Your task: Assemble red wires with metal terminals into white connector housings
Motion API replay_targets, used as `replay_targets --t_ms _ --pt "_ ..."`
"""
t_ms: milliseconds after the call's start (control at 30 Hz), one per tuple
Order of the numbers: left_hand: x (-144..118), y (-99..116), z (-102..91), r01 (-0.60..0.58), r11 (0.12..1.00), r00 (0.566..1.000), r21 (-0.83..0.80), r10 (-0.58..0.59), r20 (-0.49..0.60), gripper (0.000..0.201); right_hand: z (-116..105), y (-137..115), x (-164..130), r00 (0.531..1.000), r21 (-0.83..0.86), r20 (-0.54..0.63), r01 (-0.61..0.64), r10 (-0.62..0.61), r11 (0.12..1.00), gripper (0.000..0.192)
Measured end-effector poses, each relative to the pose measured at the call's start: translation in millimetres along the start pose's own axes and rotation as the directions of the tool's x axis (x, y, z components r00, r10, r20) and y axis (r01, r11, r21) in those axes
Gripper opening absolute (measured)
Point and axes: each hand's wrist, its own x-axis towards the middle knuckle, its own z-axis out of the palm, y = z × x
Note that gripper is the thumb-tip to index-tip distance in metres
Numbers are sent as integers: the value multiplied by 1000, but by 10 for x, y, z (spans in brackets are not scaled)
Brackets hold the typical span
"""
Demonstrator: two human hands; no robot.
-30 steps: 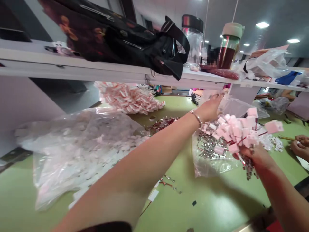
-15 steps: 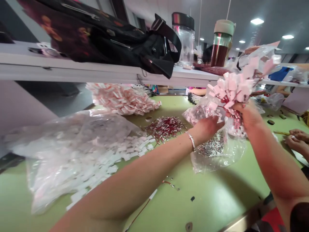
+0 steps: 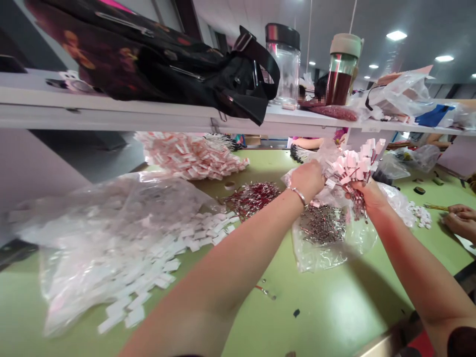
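My right hand (image 3: 368, 193) is closed around a bunch of short red wires with white plastic tags (image 3: 353, 166), tags upward and metal ends hanging down. Just left of it, my left hand (image 3: 308, 179), with a bracelet at the wrist, curls its fingers at the raised edge of a clear plastic bag (image 3: 329, 148); its fingertips are partly hidden. Below both hands lies a pile of small metal-ended pieces (image 3: 323, 225) on clear plastic. A heap of red wires with metal ends (image 3: 256, 193) rests left of my left wrist.
White tags spill from a large clear bag (image 3: 92, 243) at left. Behind stands a pile of pink-white pieces (image 3: 189, 156). A shelf (image 3: 148, 116) overhead carries a black bag (image 3: 167, 59), a jar (image 3: 284, 64) and a bottle (image 3: 342, 69). Another person's hand (image 3: 461, 220) is at right.
My right hand has lowered the bunch of tagged wires slightly. My left hand has moved left and up to the bag's edge, away from the bunch. Small white pieces now show at right.
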Motion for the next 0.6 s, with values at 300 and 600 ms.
replay_targets --t_ms 300,600 --pt "-142 -141 71 253 735 967 -629 -178 181 54 -110 -67 0 992 -197 -25 -125 123 972 35" --pt "-444 -38 342 25 848 980 -529 -125 -153 47 168 66 79 875 -702 52 -311 482 640 17"
